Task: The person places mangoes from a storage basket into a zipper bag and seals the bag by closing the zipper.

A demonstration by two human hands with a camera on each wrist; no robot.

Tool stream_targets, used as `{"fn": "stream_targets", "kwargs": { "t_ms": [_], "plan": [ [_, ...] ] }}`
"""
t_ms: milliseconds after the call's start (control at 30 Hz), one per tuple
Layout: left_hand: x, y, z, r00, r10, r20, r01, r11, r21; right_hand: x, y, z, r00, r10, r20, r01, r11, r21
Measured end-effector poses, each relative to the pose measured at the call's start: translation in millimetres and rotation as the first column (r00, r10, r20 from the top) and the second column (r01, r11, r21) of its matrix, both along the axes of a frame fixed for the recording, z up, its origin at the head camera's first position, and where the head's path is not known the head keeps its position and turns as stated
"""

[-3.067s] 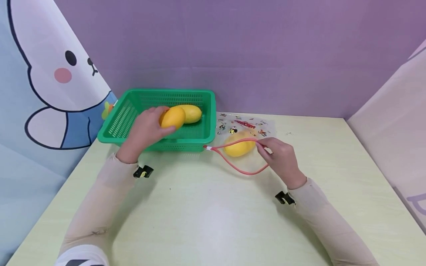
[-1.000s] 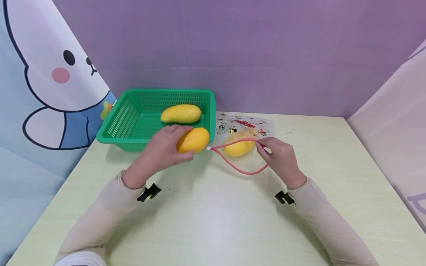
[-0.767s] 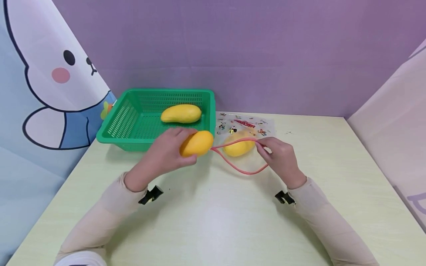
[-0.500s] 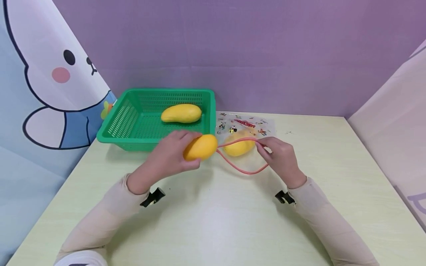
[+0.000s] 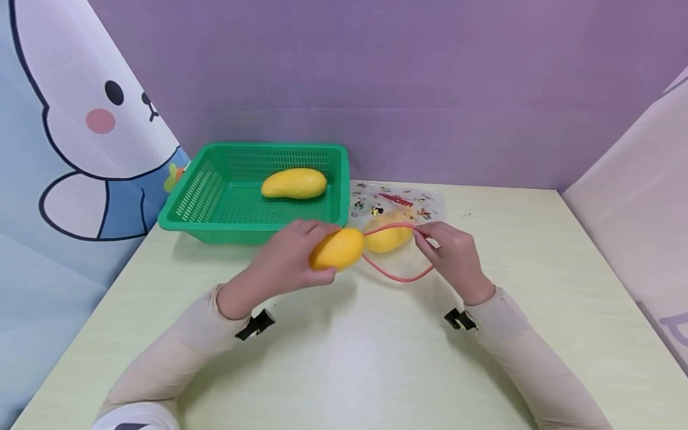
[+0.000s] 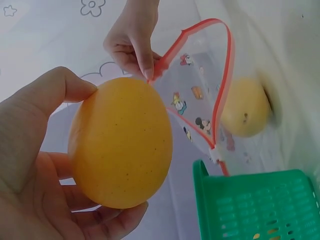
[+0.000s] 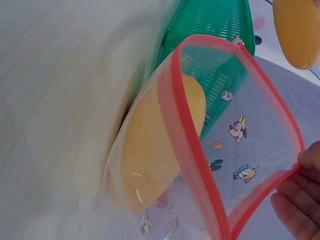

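A purple cloth backdrop [image 5: 376,89] rises behind a pale table [image 5: 344,370]; on your left hangs a blue cloth with a cartoon rabbit [image 5: 102,149], and on your right a pale pink cloth [image 5: 634,197].

Near the back of the table, left of centre, stands a green basket [image 5: 247,227] with slotted walls. One yellow mango [image 5: 294,183] lies in it, towards the right-hand end.

Just to the right of the basket is a clear bag [image 5: 365,194] printed with small cartoon figures. A second mango [image 5: 388,239] lies inside it, seen through the film.

Your right hand [image 5: 448,248] pinches the bag's red edging [image 7: 192,145] between thumb and fingers, and the bag's mouth gapes wide. The white slider [image 6: 216,154] sits at the end of the edging nearer the basket.

Your left hand [image 5: 287,260] is clamped round a third mango [image 5: 337,249], thumb on one side and fingers curled on the other. Its skin is orange-yellow with tiny dark specks. You hold it above the table, in front of the basket's right corner, outside the bag and near its mouth.

Your sleeves [image 5: 183,343] are beige, with a small black fitting [image 5: 255,324] by each cuff.
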State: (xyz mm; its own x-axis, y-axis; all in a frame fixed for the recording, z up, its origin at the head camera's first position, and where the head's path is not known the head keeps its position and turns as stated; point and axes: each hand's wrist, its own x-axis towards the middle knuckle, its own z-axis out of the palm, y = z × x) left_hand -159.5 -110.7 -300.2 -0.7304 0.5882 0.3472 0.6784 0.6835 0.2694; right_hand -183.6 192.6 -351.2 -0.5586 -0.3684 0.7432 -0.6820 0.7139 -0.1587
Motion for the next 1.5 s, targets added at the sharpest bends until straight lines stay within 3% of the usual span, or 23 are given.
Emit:
{"fn": "stream_targets", "kwargs": {
  "t_ms": [500, 1100, 1500],
  "plan": [
    [3.6, 12.4, -7.3, 0.998, -0.053, -0.027, 0.053, 0.999, 0.001, 1.6, 0, 0.1, 1.0, -0.003, 0.023, 0.003, 1.0, -0.001],
    [-0.5, 25.1, -17.1, 0.997, -0.073, -0.013, 0.073, 0.997, -0.008, 1.9, 0, 0.6, 1.0, -0.009, 0.023, 0.009, 1.0, 0.001],
    [-2.7, 35.4, -23.2, 0.992, -0.119, -0.036, 0.118, 0.993, -0.009, 3.6, 0, 1.9, 0.999, -0.02, 0.038, 0.02, 1.0, 0.01]
  ]
}}
